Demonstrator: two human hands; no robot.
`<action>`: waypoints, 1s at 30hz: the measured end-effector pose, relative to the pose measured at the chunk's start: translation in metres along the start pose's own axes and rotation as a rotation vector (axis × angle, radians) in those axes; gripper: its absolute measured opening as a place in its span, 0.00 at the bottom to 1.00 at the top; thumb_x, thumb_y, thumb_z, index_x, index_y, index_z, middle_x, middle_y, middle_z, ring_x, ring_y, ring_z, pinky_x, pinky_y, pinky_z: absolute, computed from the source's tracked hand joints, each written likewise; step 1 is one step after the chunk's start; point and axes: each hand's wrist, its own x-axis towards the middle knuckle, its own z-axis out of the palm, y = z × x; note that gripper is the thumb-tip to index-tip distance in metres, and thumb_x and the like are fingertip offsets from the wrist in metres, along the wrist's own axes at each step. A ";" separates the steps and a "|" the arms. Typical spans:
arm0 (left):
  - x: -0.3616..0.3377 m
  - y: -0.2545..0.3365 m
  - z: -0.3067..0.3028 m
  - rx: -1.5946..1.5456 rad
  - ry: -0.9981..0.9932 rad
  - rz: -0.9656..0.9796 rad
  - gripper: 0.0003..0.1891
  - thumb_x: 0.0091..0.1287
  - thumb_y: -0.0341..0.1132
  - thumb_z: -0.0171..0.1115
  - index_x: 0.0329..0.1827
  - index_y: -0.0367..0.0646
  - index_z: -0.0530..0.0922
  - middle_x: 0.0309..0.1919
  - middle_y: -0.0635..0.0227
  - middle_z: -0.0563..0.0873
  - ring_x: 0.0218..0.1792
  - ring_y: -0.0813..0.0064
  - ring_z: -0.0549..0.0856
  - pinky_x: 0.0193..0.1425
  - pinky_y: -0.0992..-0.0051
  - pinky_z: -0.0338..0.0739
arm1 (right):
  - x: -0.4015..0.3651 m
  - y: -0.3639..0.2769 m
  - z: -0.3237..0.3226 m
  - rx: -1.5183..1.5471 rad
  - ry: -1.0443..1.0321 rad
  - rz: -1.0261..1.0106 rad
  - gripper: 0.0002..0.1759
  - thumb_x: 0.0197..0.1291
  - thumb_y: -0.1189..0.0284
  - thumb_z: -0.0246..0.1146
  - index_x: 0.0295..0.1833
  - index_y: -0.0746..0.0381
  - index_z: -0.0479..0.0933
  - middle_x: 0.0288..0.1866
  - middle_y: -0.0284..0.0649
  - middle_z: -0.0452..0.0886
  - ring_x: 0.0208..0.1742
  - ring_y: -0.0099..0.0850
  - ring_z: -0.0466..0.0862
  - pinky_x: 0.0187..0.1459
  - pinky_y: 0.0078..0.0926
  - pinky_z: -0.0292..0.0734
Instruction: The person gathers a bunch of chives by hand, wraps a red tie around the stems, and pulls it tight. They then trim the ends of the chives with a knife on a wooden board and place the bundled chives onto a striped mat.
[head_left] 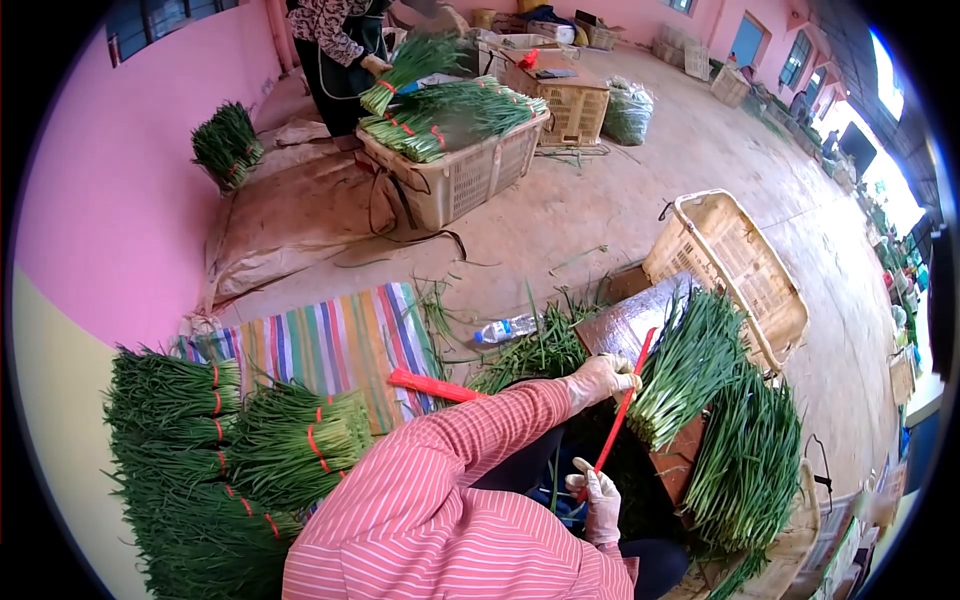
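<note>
A narrow red strip stretches between my two gloved hands. My left hand pinches its upper part, beside the cut ends of a loose pile of green chives. My right hand grips the strip's lower end, close to my knees. The chives lie partly on a silver-covered surface, and a second loose pile of chives lies nearer me on the right. Behind my left forearm, a bunch of red strips rests on a striped cloth.
Tied chive bundles are stacked at left. Ahead are a water bottle, loose greens and a plastic crate. Farther back, a person holds a bundle over a filled crate.
</note>
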 end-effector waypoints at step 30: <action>-0.002 0.005 -0.001 0.023 -0.041 -0.029 0.07 0.66 0.31 0.64 0.39 0.35 0.80 0.32 0.64 0.86 0.32 0.73 0.86 0.40 0.73 0.83 | 0.003 0.003 0.000 -0.013 -0.024 -0.005 0.21 0.72 0.63 0.54 0.58 0.69 0.76 0.35 0.35 0.86 0.32 0.20 0.80 0.38 0.17 0.74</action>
